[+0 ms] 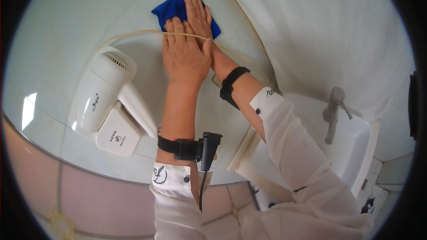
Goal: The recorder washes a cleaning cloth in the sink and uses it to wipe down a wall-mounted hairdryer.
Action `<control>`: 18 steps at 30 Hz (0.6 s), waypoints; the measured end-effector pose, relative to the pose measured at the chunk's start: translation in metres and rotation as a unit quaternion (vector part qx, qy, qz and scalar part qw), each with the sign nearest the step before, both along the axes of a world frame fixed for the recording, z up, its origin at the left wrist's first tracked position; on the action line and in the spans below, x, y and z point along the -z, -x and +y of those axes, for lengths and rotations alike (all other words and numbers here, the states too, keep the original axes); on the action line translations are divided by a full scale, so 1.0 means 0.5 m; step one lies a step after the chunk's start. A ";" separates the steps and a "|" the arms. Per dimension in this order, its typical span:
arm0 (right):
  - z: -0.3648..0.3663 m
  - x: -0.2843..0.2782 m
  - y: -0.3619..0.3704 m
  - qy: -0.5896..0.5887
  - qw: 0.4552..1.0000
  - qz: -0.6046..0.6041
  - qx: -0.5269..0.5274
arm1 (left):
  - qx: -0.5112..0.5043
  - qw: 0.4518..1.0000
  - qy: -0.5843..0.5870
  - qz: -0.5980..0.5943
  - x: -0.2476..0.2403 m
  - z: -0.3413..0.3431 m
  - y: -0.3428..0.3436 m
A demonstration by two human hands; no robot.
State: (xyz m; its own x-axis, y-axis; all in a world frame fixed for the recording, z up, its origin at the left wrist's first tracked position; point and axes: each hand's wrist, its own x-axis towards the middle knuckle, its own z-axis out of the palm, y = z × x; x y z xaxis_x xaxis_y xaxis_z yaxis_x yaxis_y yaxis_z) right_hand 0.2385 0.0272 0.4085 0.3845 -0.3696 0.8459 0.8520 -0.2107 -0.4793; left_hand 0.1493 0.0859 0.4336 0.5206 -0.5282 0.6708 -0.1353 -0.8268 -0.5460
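Observation:
A folded blue cloth [171, 8] lies against the pale tiled wall at the top of the view. My right hand [198, 20] rests flat on it, fingers stretched out and slightly apart. Just below and to the left, my left hand [184, 58] is also open, its fingertips touching the cloth's lower edge. A thin yellowish cord [147, 31] runs across the backs of my left fingers toward my right wrist. Both wrists wear black straps, and the left one carries a small black device [211, 151] with a cable.
Left of my left forearm, a white hair dryer [100, 89] sits in its wall holder [118, 133]. A white curtain [311, 26] hangs at the upper right. Under my right arm is a white sink [356, 151] with a grey tap [332, 115]. Pinkish tiles [106, 195] border the lower left.

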 end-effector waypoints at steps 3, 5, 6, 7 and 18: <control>-0.007 0.040 -0.015 0.055 0.994 0.052 0.078 | -0.042 0.999 -0.021 0.025 0.021 -0.016 0.011; -0.002 0.059 -0.008 0.065 0.992 0.074 0.076 | -0.074 0.996 -0.039 0.032 0.033 -0.016 0.025; 0.003 0.064 -0.005 0.066 0.992 0.074 0.077 | -0.096 0.993 -0.053 0.035 0.039 -0.015 0.030; 0.006 0.072 -0.003 0.070 0.991 0.085 0.070 | -0.118 0.990 -0.067 0.038 0.047 -0.014 0.035; 0.053 0.136 0.069 0.096 0.982 0.145 0.067 | -0.146 0.982 -0.055 0.107 0.089 0.001 0.120</control>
